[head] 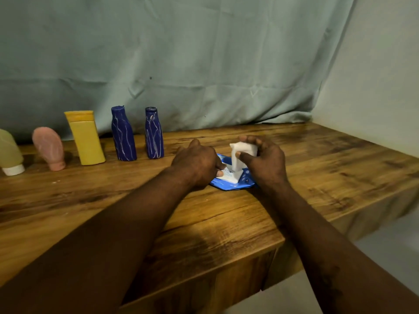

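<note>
A flat blue pack of wet wipes (229, 185) lies on the wooden table (204, 223). My left hand (197, 164) rests on the pack's left side and presses it down, thumb near the white label. My right hand (263, 162) pinches a white wipe (242, 152) that stands up out of the pack's opening, thumb in front and fingers curled behind it. The far part of the pack is hidden behind both hands.
Along the back left stand two dark blue bottles (123, 134) (154, 133), a yellow bottle (85, 138), a pink bottle (48, 148) upside down and a pale green bottle (9, 152) on its white cap. A grey-green cloth (181, 64) hangs behind. The table's right edge drops off.
</note>
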